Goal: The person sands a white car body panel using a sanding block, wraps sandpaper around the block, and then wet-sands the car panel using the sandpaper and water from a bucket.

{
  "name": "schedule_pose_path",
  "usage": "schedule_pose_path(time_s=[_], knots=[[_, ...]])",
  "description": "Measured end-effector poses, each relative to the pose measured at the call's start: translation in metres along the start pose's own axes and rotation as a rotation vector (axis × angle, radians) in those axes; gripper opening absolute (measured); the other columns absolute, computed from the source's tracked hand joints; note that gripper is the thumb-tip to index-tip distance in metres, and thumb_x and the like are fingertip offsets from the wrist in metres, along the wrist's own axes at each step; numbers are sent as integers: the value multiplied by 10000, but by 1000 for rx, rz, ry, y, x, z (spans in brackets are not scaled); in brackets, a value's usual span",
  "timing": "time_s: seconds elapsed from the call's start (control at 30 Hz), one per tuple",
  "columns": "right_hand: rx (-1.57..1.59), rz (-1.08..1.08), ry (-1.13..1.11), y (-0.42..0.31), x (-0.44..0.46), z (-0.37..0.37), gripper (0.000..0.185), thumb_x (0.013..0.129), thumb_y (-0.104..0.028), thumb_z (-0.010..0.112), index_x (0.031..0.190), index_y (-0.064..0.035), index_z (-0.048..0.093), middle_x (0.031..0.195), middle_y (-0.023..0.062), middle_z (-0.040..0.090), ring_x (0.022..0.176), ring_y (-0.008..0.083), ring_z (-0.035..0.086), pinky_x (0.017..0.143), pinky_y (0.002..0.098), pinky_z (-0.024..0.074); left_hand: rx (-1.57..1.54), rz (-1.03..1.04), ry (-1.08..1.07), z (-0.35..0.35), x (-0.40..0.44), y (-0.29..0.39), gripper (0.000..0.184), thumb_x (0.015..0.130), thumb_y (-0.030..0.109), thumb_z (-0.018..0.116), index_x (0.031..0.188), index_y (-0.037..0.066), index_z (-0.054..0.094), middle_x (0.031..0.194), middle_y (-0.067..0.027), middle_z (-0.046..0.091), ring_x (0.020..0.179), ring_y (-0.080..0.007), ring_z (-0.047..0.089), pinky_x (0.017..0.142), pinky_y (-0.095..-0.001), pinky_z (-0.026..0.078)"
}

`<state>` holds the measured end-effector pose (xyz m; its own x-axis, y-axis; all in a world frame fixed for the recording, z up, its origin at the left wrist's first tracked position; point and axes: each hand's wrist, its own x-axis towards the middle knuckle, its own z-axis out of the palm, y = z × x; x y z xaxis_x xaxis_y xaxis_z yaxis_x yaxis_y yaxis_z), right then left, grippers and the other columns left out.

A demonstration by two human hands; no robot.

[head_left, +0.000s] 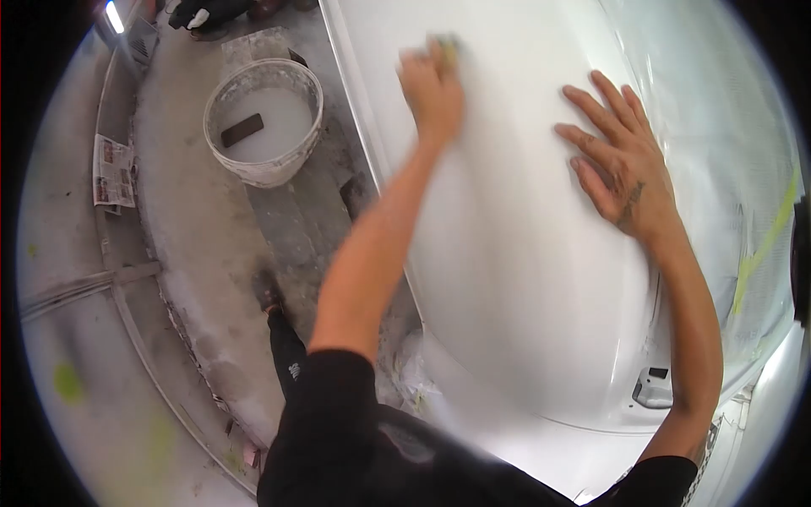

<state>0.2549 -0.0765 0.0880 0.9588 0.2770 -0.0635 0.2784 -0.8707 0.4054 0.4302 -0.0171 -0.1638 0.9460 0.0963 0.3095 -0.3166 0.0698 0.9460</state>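
My left hand (432, 95) is closed around a small yellowish-green pad (449, 55) on the upper part of a white car body panel (515, 253). Motion blurs the pad, so its exact kind is unclear. My right hand (621, 160) lies on the same panel further right, fingers spread, holding nothing. The panel's surface is smooth and whitish, with a faint grey shadow running down its middle. A metal-edged recess (653, 389) sits near its lower right corner.
Left of the panel, a stained white bucket (279, 171) holds cloudy liquid and a dark rectangular block (242, 130). Clear plastic sheeting (718, 160) with yellow-green tape (752, 262) covers the right side. Newspaper (113, 171) hangs on the left wall. A dark shoe (268, 290) stands on the floor.
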Motion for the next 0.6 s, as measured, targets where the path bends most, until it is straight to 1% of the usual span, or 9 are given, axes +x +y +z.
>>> schedule_pose_path(time_s=[0.1,0.17,0.2,0.27,0.33,0.43,0.47,0.5,0.6], knots=[[-19,-24,13,3,2,-3,334,893,-135,658,1210,-98,756,1543,60,523,1543,299,292,1287,496,200,43,-35,21,6,54,-7,324,986,167,616,1262,9,681,1067,-211,578,1003,-387,544,865,-483,456],[-21,-12,31,1,-1,1,339,895,-139,655,1218,-99,752,1544,61,521,1542,299,293,1288,494,198,154,76,-46,-8,-2,3,387,956,106,608,1329,13,642,1063,-211,570,1005,-387,538,887,-483,453],[-16,-12,29,-1,0,-2,340,897,-139,653,1221,-99,749,1545,61,519,1542,298,293,1287,495,198,97,192,17,-14,-55,15,257,923,78,625,1149,-23,695,1018,-208,594,943,-382,565,860,-463,460],[-20,-13,11,-2,0,-5,343,900,-140,651,1226,-98,745,1548,61,516,1541,298,295,1287,496,198,-6,94,-87,-44,-151,64,508,948,-3,552,1454,31,573,1158,-208,604,1097,-354,555,954,-441,457],[-24,1,-7,-3,0,-6,341,902,-141,649,1227,-98,743,1549,61,513,1539,297,298,1287,496,198,-133,20,-125,-53,-188,79,508,961,-5,541,1467,27,559,1206,-214,610,1126,-357,560,980,-441,456],[-16,-19,3,5,7,-5,333,909,-145,645,1224,-98,743,1550,61,512,1538,296,300,1288,495,196,27,312,-4,-19,-109,38,401,969,40,571,1365,-4,624,1158,-232,605,1099,-375,566,928,-464,469],[-2,-16,5,4,3,-3,329,912,-147,644,1222,-98,744,1550,61,512,1538,296,300,1288,494,196,209,250,6,-5,-43,21,289,975,128,607,1202,-40,668,1082,-255,605,1026,-401,586,862,-484,482],[8,-10,5,1,-1,0,327,912,-148,645,1219,-98,745,1549,62,513,1538,296,300,1288,496,195,69,41,9,6,23,20,316,993,154,552,1273,57,661,1072,-227,581,993,-416,550,843,-513,464],[-5,-23,21,3,2,-3,319,913,-149,649,1211,-98,749,1545,66,517,1538,298,300,1288,499,195,191,48,-7,11,69,12,304,1011,191,548,1266,63,650,1105,-239,582,1008,-424,552,861,-526,465]])
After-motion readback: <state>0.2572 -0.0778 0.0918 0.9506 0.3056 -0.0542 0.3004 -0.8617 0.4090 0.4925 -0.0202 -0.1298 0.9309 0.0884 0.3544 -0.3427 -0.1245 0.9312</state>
